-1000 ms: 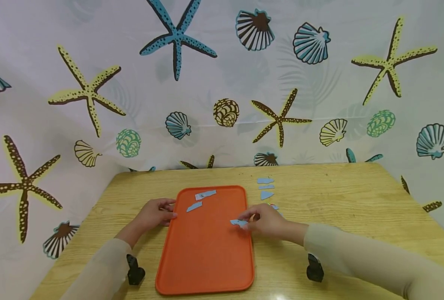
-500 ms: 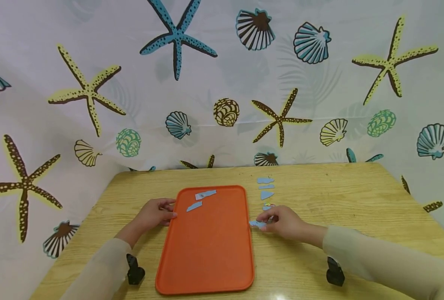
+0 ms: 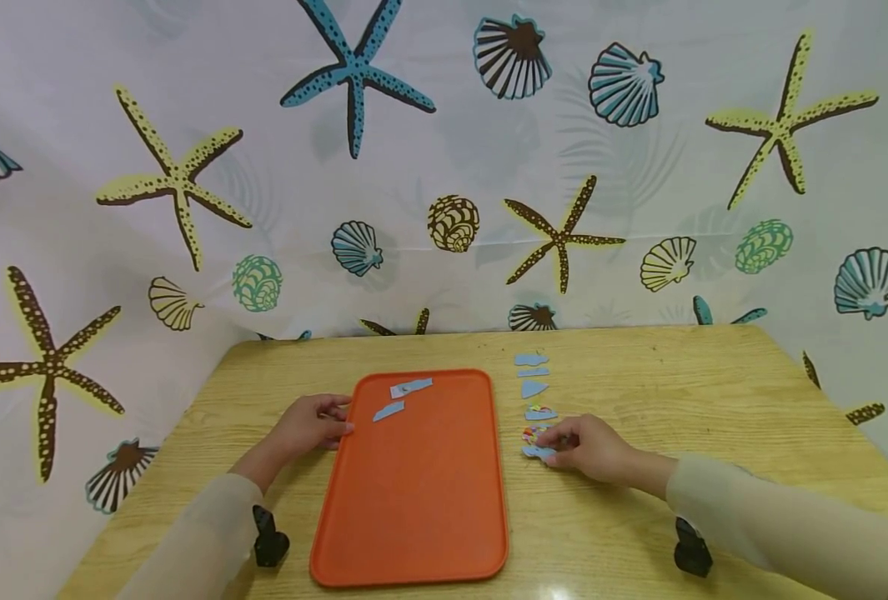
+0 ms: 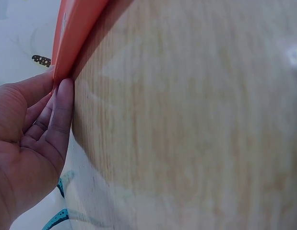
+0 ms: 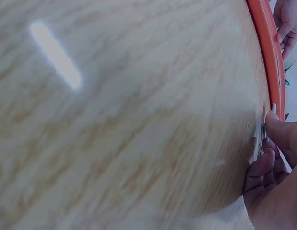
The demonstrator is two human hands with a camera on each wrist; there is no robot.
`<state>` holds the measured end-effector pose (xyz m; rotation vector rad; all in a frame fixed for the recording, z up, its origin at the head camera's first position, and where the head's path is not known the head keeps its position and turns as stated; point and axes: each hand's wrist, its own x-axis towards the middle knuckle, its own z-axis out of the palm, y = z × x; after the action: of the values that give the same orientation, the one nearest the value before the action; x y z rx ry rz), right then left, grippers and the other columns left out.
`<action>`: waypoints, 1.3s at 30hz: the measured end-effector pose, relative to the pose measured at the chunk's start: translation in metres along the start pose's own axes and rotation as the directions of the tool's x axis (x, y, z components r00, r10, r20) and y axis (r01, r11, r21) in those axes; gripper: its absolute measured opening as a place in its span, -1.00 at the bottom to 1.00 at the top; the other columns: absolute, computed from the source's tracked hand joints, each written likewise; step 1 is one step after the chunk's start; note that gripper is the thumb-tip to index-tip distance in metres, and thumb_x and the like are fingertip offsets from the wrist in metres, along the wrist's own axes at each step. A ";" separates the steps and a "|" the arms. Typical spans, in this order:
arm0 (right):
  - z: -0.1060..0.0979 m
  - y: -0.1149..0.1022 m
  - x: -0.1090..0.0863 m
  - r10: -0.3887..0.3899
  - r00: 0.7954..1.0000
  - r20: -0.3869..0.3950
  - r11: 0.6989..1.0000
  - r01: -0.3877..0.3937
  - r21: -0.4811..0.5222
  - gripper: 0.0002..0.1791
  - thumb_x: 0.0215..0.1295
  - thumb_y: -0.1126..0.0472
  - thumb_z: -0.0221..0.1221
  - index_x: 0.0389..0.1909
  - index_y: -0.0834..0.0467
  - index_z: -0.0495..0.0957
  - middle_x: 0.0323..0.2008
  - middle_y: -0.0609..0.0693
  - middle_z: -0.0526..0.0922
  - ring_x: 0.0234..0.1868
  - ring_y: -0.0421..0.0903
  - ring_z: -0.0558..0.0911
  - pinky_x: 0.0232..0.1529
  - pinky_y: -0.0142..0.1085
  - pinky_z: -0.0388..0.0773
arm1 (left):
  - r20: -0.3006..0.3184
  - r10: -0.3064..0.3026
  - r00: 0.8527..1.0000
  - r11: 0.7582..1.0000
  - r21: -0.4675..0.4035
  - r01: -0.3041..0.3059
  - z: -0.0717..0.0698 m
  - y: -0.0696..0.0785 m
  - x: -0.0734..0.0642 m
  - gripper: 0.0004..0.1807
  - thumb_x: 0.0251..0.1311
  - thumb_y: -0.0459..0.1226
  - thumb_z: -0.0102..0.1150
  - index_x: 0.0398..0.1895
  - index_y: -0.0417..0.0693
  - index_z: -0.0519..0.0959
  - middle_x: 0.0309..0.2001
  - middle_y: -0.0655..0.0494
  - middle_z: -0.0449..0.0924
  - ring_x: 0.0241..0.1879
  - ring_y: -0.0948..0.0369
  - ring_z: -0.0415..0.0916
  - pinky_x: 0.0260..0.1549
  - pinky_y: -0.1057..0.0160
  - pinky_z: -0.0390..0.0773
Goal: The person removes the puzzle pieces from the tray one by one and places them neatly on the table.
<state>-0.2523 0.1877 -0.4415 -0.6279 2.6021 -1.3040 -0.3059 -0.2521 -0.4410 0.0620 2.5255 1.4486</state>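
Blue piece (image 3: 536,452) has moved right, from over the tray (image 3: 413,500) to just beside it, pinched in right hand (image 3: 594,451). Looks light, thin, stiffish, perhaps creasable; best held by an edge. Left hand (image 3: 308,428), well apart, pinches the tray's left rim.

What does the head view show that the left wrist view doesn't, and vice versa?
Only the head view: the right hand pinching a blue piece, other blue pieces lined up on the table, and two pieces lying on the orange tray.

Only the left wrist view: the palm side of the left hand, with the thumb and fingers seen close up at the tray's edge.

Both: the left hand at the tray, part of the wooden tabletop and the sea-patterned cloth.
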 end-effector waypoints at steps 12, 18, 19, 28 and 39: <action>-0.003 0.006 -0.005 -0.030 1.000 0.000 0.999 0.030 -0.021 -0.79 0.15 0.34 0.35 -0.17 0.20 0.70 -0.16 0.03 0.64 -0.40 -0.13 0.45 -0.42 -0.35 0.44 | 0.001 -0.006 1.000 1.000 0.010 0.006 0.001 0.004 -0.002 -0.42 0.25 -0.40 0.24 0.33 -0.33 0.34 -0.11 -0.13 0.48 -0.32 0.14 0.55 -0.30 0.19 0.67; -0.003 0.008 -0.006 -0.047 0.999 0.001 0.999 0.047 -0.015 -0.78 0.15 0.36 0.35 -0.15 0.21 0.69 -0.21 0.00 0.63 -0.43 -0.15 0.43 -0.45 -0.37 0.42 | -0.007 -0.007 1.000 1.000 0.010 0.007 0.002 0.004 -0.002 -0.42 0.25 -0.40 0.24 0.33 -0.33 0.34 -0.10 -0.12 0.49 -0.31 0.14 0.56 -0.30 0.18 0.67; -0.003 0.008 -0.006 -0.049 0.999 0.002 0.999 0.049 -0.015 -0.77 0.15 0.36 0.34 -0.15 0.21 0.69 -0.21 -0.01 0.63 -0.43 -0.15 0.43 -0.45 -0.37 0.42 | -0.007 -0.007 1.000 1.000 0.010 0.007 0.001 0.004 -0.002 -0.42 0.25 -0.40 0.23 0.33 -0.34 0.33 -0.10 -0.13 0.49 -0.31 0.14 0.56 -0.30 0.18 0.67; -0.003 0.006 -0.005 -0.037 0.999 0.023 0.999 0.038 -0.014 -0.78 0.17 0.40 0.31 -0.14 0.23 0.70 -0.22 0.00 0.62 -0.43 -0.14 0.43 -0.47 -0.38 0.41 | -0.013 -0.019 1.000 1.000 0.017 0.019 0.001 0.002 -0.001 -0.41 0.25 -0.38 0.25 0.33 -0.31 0.34 -0.10 -0.12 0.49 -0.31 0.14 0.56 -0.30 0.18 0.67; -0.004 0.002 -0.003 -0.007 0.999 0.038 1.000 0.007 0.008 -0.76 0.17 0.40 0.31 -0.11 0.28 0.67 -0.18 0.04 0.66 -0.33 -0.12 0.48 -0.36 -0.35 0.47 | -0.007 -0.015 1.000 1.000 0.004 0.015 0.000 0.004 -0.001 -0.42 0.24 -0.39 0.24 0.33 -0.33 0.34 -0.10 -0.12 0.50 -0.31 0.14 0.56 -0.30 0.18 0.67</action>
<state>-0.2516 0.1933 -0.4404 -0.6553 2.5651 -1.2908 -0.3049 -0.2503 -0.4379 0.0389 2.5294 1.4406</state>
